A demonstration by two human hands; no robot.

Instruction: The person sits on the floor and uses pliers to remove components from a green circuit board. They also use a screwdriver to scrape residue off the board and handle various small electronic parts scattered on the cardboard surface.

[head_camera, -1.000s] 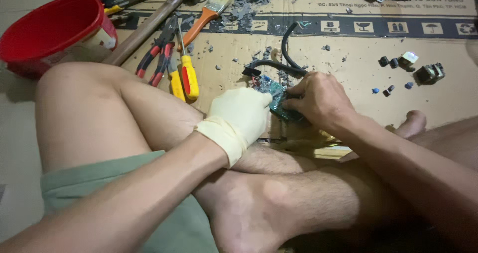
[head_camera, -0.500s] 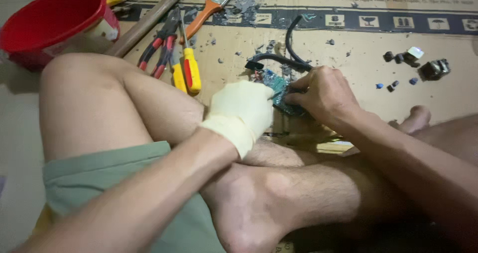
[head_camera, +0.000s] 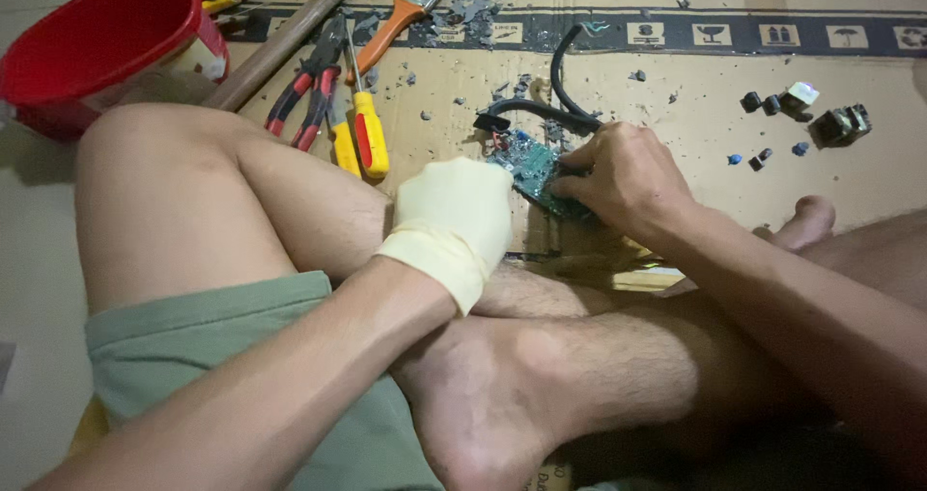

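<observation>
Both hands have barely shifted since prev. frame. Gloved left hand [head_camera: 462,213] curls over the green circuit board [head_camera: 534,174], fingers together; bare right hand [head_camera: 621,177] pinches its edge. Board sits on cardboard [head_camera: 676,114], w/ black cable [head_camera: 558,100] just above.

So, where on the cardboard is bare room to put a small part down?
The widest bare cardboard lies between the black cable and the small dark parts, above the right hand. It is crowded left of the circuit board, at the pliers and screwdriver.
</observation>
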